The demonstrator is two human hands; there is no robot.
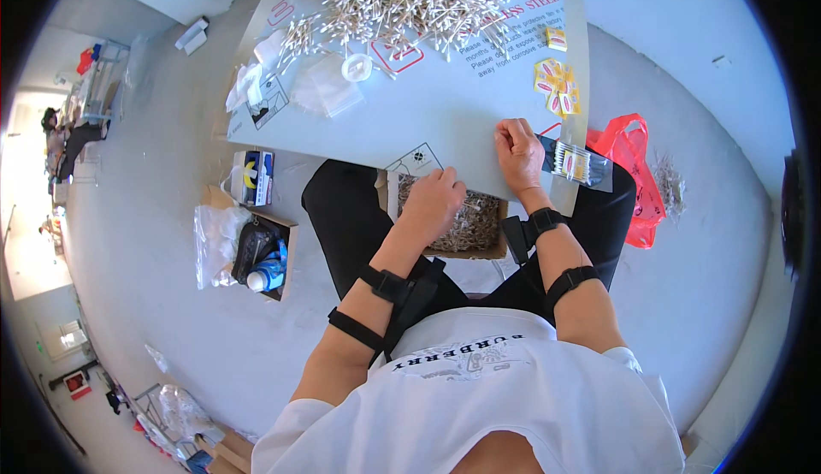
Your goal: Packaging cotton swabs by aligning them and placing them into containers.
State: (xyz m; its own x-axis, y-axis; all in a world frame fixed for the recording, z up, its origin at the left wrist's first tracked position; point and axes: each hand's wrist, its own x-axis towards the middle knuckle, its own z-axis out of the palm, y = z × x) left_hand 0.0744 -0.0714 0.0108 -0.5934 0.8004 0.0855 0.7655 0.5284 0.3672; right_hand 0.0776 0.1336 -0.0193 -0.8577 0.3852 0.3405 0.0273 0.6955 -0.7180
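Observation:
My left hand (434,204) is at the table's near edge, fingers curled down and closed; anything in them is hidden. My right hand (519,154) rests on the table (428,115), its fingers folded into a loose fist whose inside I cannot see. Just right of it lies a clear plastic bag (597,171) with a row of cotton swabs (570,162) and a yellow label in it. Below the left hand, between my knees, a cardboard box (489,253) holds many swabs. A big heap of cotton swabs (402,8) covers the table's far side.
Flat clear bags (329,87) and a white roll (357,68) lie left of centre. Small yellow labels (556,85) are along the right edge. A red plastic bag (630,192) stands right of my knee. On the floor at left is an open carton (289,256) with a blue bottle.

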